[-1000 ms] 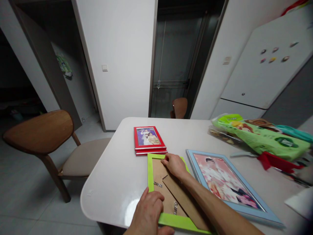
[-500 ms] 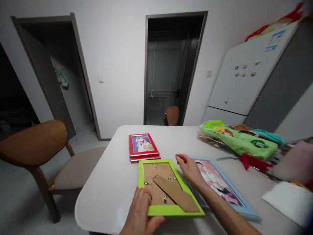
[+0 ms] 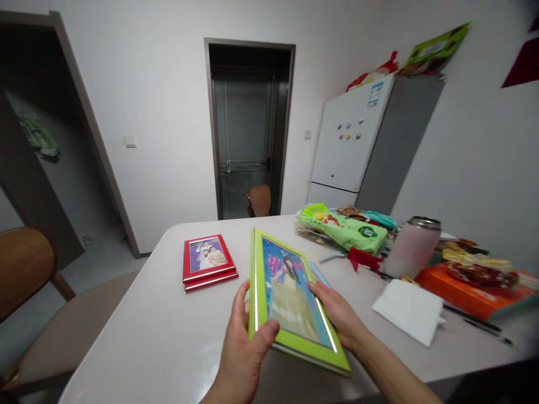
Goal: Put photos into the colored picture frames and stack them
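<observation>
A lime-green picture frame (image 3: 295, 292) is held tilted above the table, its photo side facing me. My left hand (image 3: 248, 336) grips its left edge, with the thumb over the lower front border. On the right edge, my right hand (image 3: 337, 311) is closed round the border. Behind it a light-blue picture frame (image 3: 320, 275) shows only a corner; the rest is hidden. To the left, red picture frames (image 3: 210, 261) lie stacked on the table, the top one photo side up.
The white table (image 3: 177, 342) also bears a green packet (image 3: 349, 229), a pink tumbler (image 3: 415, 247), white tissue (image 3: 408, 308), an orange box (image 3: 458, 289) and pens (image 3: 484, 328) on the right. A wooden chair (image 3: 29, 280) stands at the left.
The green frame has been turned from its back, with the stand, to its photo side and lifted at a tilt. My right hand has taken hold of its right edge. The view has swung right.
</observation>
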A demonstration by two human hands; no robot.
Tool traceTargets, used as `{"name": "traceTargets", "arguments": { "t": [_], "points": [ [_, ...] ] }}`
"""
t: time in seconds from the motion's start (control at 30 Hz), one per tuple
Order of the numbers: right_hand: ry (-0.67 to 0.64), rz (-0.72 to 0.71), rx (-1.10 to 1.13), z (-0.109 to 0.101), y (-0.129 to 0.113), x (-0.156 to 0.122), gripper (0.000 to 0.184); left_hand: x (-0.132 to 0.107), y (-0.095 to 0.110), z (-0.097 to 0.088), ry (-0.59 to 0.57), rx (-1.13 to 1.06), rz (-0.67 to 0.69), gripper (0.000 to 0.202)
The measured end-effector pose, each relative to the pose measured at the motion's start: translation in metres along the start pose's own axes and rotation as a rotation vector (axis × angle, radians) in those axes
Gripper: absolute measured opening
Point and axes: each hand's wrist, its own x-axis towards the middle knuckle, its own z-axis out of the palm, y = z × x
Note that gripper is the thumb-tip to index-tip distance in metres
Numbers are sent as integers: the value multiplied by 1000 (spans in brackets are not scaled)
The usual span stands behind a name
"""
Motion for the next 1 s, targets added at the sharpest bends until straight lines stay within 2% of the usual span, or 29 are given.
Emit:
{"name": "traceTargets", "arguments": {
  "t": [0.03, 0.1, 0.2, 0.27, 0.33, 0.43, 0.57, 0.63, 0.77, 0.9, 1.0],
  "points": [
    [41, -7, -172, -20, -6, 9, 34, 6, -6, 3, -38, 4, -28, 69],
    [102, 2, -317, -53, -15, 26, 32, 18, -29, 6, -91, 41, -68, 67],
    [174, 7, -459, -81, -18, 46, 29, 34, -70, 6, -99, 329, -99, 61],
    [221, -13, -562, -90, -14, 55, 29, 40, -90, 3, -76, 533, -106, 59],
    [255, -44, -654, -94, -7, 57, 30, 40, -100, -2, -53, 625, -94, 58],
    [267, -88, -767, -98, 8, 52, 37, 30, -102, -8, -82, 769, -80, 67],
    [256, -120, -888, -101, 26, 45, 46, 25, -104, -13, -196, 1086, -68, 77],
    [250, -121, -940, -100, 31, 51, 49, 34, -108, -17, -228, 1204, -12, 74],
    [284, -129, -1025, -88, 27, 79, 49, 68, -105, -33, -204, 1326, 39, 70],
    [301, -233, -1056, -54, 11, 93, 47, 95, -72, -65, -209, 1418, 53, 77],
    [221, -383, -1036, -6, 8, 87, 49, 107, -36, -104, -25, 1537, 38, 68]
  ]
}}
